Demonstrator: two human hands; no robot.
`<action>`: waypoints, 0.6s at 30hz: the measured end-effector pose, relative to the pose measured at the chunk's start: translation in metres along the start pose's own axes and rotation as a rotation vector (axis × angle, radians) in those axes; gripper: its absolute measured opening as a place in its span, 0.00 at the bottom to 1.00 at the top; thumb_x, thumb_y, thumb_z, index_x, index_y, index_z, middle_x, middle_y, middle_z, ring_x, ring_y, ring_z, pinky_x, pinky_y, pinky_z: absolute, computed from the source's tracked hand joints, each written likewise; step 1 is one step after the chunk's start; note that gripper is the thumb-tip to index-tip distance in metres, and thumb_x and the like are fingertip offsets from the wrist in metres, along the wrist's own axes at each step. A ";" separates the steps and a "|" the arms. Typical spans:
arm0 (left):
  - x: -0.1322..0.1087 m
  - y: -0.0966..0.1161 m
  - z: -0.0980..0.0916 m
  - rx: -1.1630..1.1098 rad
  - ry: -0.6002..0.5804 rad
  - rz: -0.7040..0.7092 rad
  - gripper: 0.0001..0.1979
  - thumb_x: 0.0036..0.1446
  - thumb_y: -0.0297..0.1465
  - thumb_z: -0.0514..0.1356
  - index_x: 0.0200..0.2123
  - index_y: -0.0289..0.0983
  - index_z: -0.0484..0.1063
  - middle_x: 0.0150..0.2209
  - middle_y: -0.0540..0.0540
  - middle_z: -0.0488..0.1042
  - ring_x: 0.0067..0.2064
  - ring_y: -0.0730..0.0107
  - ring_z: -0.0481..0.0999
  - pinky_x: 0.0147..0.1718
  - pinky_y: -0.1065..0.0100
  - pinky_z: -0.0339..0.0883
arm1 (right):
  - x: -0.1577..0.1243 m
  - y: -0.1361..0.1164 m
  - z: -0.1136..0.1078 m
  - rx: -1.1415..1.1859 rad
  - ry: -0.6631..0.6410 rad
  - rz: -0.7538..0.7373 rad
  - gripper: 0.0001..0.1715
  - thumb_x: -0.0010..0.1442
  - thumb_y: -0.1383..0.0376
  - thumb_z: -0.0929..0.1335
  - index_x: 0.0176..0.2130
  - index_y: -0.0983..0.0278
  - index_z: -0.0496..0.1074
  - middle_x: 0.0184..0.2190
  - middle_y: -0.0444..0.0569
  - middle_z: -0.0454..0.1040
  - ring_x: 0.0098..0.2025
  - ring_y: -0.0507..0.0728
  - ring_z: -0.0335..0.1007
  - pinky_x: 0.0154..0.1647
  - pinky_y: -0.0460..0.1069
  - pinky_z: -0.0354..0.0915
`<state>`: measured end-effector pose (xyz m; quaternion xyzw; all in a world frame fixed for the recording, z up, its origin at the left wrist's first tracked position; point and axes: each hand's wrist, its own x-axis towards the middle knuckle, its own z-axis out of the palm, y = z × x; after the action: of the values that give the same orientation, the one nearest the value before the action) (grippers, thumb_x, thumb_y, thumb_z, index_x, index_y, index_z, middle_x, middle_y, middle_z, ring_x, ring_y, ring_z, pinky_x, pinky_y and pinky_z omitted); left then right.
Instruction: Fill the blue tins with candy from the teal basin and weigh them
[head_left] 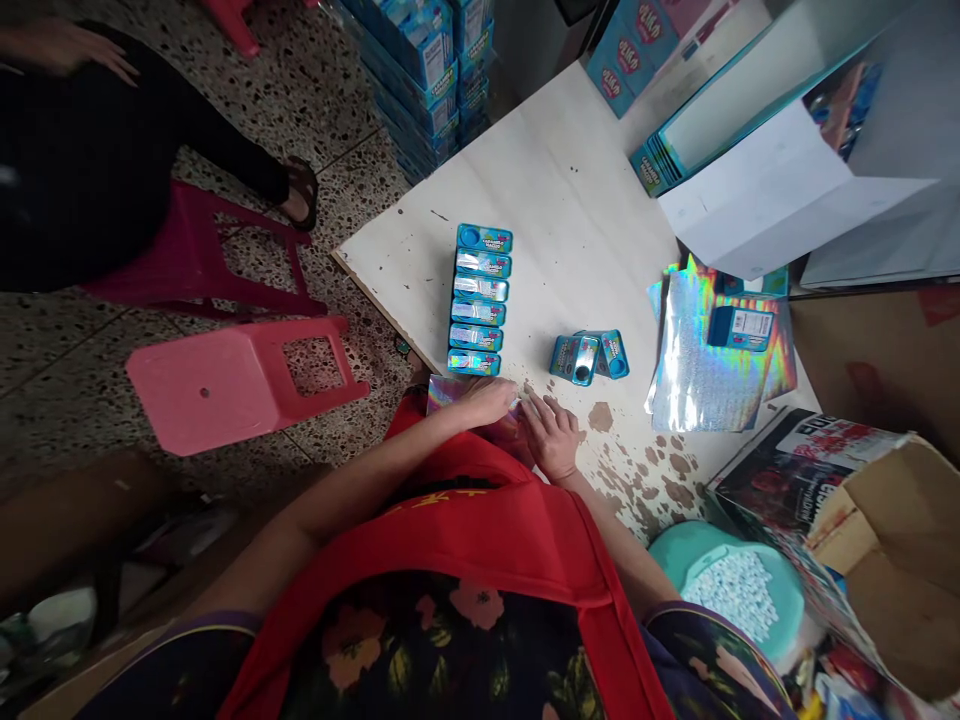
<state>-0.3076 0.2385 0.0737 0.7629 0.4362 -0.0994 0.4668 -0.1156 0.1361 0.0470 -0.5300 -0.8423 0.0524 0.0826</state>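
Note:
My left hand (489, 398) and my right hand (551, 435) meet at the near edge of the white table (570, 210), both pressed on a shiny holographic sheet (447, 392) that mostly hides beneath them. Fingers of both hands curl down onto it. Just beyond my left hand stands a row of several small blue boxes (480, 300). Two more blue boxes (590, 356) lie loose a little past my right hand.
A stack of holographic sheets (694, 370) with one blue box (741, 327) on it lies at right. Large open cartons (757, 190) stand behind. A teal bowl of white pellets (731, 590) sits near right. Pink stools (232, 380) and another person's leg (225, 150) are at left.

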 end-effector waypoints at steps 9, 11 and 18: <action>0.000 -0.001 0.001 0.003 -0.004 -0.003 0.15 0.65 0.30 0.48 0.38 0.35 0.74 0.40 0.39 0.78 0.42 0.59 0.77 0.38 0.65 0.66 | 0.019 -0.009 -0.004 0.140 0.128 0.151 0.06 0.65 0.63 0.68 0.42 0.60 0.74 0.42 0.48 0.78 0.46 0.57 0.68 0.45 0.51 0.58; 0.000 -0.001 0.000 0.002 -0.006 -0.008 0.15 0.65 0.30 0.48 0.38 0.35 0.74 0.40 0.39 0.78 0.42 0.59 0.77 0.38 0.66 0.66 | 0.022 -0.009 -0.002 0.164 0.110 0.169 0.06 0.66 0.63 0.67 0.39 0.60 0.74 0.39 0.48 0.77 0.43 0.57 0.67 0.43 0.51 0.59; -0.002 0.002 -0.002 0.008 -0.018 -0.024 0.15 0.64 0.29 0.48 0.40 0.35 0.75 0.42 0.39 0.78 0.44 0.58 0.77 0.39 0.65 0.65 | 0.017 -0.007 0.003 0.140 0.062 0.162 0.07 0.67 0.65 0.63 0.39 0.62 0.71 0.39 0.51 0.74 0.41 0.58 0.65 0.41 0.52 0.58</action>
<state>-0.3073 0.2388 0.0769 0.7584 0.4408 -0.1135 0.4664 -0.1295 0.1486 0.0468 -0.5905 -0.7881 0.1011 0.1412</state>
